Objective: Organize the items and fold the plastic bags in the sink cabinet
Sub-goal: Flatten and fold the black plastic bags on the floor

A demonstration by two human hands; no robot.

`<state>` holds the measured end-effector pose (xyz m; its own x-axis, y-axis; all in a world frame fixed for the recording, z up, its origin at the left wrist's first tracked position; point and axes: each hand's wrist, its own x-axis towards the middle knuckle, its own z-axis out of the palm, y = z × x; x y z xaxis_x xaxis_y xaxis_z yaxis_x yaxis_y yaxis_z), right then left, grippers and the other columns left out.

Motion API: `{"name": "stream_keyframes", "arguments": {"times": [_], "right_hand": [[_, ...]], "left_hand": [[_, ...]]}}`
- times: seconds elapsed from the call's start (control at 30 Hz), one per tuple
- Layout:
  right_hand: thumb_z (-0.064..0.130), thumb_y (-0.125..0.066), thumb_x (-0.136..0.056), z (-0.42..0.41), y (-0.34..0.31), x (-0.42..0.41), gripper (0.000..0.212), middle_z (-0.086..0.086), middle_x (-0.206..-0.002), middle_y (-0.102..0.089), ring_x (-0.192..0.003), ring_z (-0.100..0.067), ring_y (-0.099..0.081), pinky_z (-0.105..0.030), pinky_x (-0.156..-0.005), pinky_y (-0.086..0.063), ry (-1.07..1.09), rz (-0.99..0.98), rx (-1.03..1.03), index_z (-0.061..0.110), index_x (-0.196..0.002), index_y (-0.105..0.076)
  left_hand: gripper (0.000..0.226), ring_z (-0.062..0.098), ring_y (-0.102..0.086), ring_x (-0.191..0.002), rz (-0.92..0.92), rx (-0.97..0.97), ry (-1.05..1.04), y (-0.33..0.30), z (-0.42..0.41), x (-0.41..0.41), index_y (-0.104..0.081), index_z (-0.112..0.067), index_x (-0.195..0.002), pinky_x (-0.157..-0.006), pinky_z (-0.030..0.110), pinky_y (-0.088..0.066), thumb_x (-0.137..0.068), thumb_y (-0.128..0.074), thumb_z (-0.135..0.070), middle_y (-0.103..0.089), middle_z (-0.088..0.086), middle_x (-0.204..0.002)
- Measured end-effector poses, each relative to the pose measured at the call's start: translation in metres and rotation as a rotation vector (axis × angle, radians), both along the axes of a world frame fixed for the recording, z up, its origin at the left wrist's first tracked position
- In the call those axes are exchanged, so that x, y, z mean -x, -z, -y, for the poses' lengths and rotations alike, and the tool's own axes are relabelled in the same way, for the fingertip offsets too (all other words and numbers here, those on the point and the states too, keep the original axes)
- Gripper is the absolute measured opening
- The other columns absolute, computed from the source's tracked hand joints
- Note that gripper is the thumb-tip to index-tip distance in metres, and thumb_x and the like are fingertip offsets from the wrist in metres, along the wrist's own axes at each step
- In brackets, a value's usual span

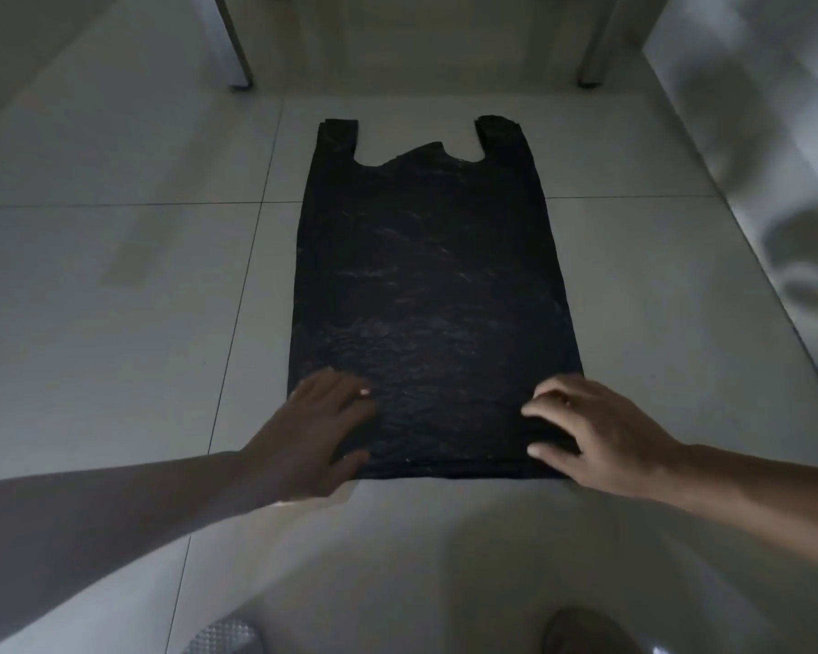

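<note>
A black plastic bag (428,285) lies flat on the pale tiled floor, its two handles pointing away from me. My left hand (310,434) rests on the bag's near left corner with its fingers spread flat on the plastic. At the near right corner my right hand (596,434) presses down, fingers slightly bent and fingertips on the bag. The near edge of the bag looks doubled over into a narrow band between my hands.
Two metal legs (235,44) (600,44) stand at the far end of the floor. A shiny metal panel (775,148) runs along the right side. A floor drain (223,637) shows at the bottom left, my knee (586,630) at the bottom.
</note>
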<state>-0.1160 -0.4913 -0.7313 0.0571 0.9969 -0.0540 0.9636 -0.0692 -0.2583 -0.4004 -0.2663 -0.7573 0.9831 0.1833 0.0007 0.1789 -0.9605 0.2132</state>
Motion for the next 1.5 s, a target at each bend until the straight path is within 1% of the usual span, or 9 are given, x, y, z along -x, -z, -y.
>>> {"name": "stream_keyframes", "arguments": {"times": [0.1,0.27,0.4,0.57,0.77,0.97,1.2,1.3,1.5], "right_hand": [[0.051,-0.071,-0.075,0.011,0.005,0.008,0.050,0.002,-0.109,-0.061,-0.092,-0.016,-0.062,-0.028,-0.077,-0.056,-0.174,0.012,0.052,0.017,-0.112,-0.069],[0.037,-0.080,-0.069,0.012,0.006,0.002,0.033,0.005,-0.100,-0.064,-0.084,-0.014,-0.065,-0.028,-0.059,-0.057,-0.203,0.048,0.105,0.022,-0.097,-0.073],[0.052,-0.061,-0.084,-0.010,-0.012,0.002,0.039,0.014,-0.112,-0.062,-0.097,-0.008,-0.063,-0.023,-0.081,-0.052,-0.073,0.006,0.234,0.027,-0.112,-0.069],[0.041,-0.061,-0.090,-0.073,-0.023,-0.029,0.031,0.009,-0.107,-0.065,-0.092,-0.011,-0.063,-0.028,-0.080,-0.051,0.067,-0.024,0.190,0.022,-0.114,-0.068],[0.032,-0.065,-0.089,-0.155,-0.020,-0.082,0.031,-0.001,-0.114,-0.067,-0.102,-0.020,-0.064,-0.035,-0.086,-0.052,0.258,-0.040,0.147,0.017,-0.117,-0.066],[0.025,-0.064,-0.091,-0.221,-0.015,-0.133,0.034,-0.005,-0.122,-0.064,-0.109,-0.024,-0.062,-0.030,-0.091,-0.049,0.454,-0.120,0.077,0.014,-0.123,-0.062],[0.021,-0.063,-0.091,-0.271,-0.014,-0.194,0.025,-0.009,-0.116,-0.066,-0.105,-0.028,-0.062,-0.036,-0.090,-0.053,0.651,-0.156,0.011,0.014,-0.115,-0.065],[0.021,-0.060,-0.091,-0.284,-0.011,-0.210,0.023,-0.009,-0.108,-0.067,-0.094,-0.027,-0.063,-0.032,-0.079,-0.053,0.781,-0.209,0.022,0.009,-0.111,-0.066],[0.036,-0.066,-0.087,-0.316,0.000,-0.235,0.032,-0.006,-0.080,-0.058,-0.068,-0.021,-0.056,-0.027,-0.049,-0.037,0.986,-0.404,0.041,0.012,-0.074,-0.050]], "left_hand": [[0.051,0.024,-0.055,-0.105,-0.090,0.011,0.116,-0.001,0.000,0.011,-0.062,-0.016,-0.114,-0.088,0.035,-0.050,-0.078,-0.066,-0.051,-0.057,0.004,-0.118],[0.049,0.021,-0.057,-0.099,-0.149,-0.009,0.101,-0.007,0.000,0.009,-0.064,-0.020,-0.110,-0.079,0.032,-0.053,-0.076,-0.064,-0.056,-0.058,0.002,-0.113],[0.048,0.017,-0.055,-0.093,-0.184,-0.002,0.086,-0.019,-0.005,-0.008,-0.066,-0.024,-0.101,-0.075,0.032,-0.051,-0.084,-0.047,-0.064,-0.060,-0.001,-0.104],[0.051,0.019,-0.053,-0.099,-0.125,-0.032,-0.003,-0.031,-0.031,-0.065,-0.061,-0.017,-0.109,-0.089,0.036,-0.047,-0.088,-0.041,-0.059,-0.059,0.004,-0.108],[0.066,0.024,-0.032,-0.136,-0.176,-0.117,-0.098,-0.043,-0.074,-0.146,-0.034,-0.016,-0.146,-0.117,0.039,-0.022,-0.093,-0.042,-0.056,-0.035,0.008,-0.149],[0.074,0.024,-0.010,-0.148,-0.259,-0.110,-0.160,-0.036,-0.107,-0.226,-0.014,-0.018,-0.153,-0.121,0.045,-0.009,-0.095,-0.034,-0.060,-0.011,0.006,-0.161],[0.077,0.021,0.008,-0.148,-0.249,-0.087,-0.250,-0.006,-0.142,-0.284,0.005,-0.023,-0.154,-0.120,0.050,0.001,-0.094,-0.021,-0.065,0.010,0.003,-0.161],[0.078,0.018,0.014,-0.148,-0.257,-0.055,-0.261,0.016,-0.146,-0.288,0.012,-0.024,-0.153,-0.119,0.051,0.004,-0.093,-0.014,-0.068,0.015,0.000,-0.161],[0.077,0.015,0.022,-0.145,-0.178,-0.110,-0.304,0.032,-0.140,-0.282,0.019,-0.026,-0.150,-0.118,0.051,0.008,-0.090,-0.001,-0.069,0.022,-0.004,-0.159]]}}
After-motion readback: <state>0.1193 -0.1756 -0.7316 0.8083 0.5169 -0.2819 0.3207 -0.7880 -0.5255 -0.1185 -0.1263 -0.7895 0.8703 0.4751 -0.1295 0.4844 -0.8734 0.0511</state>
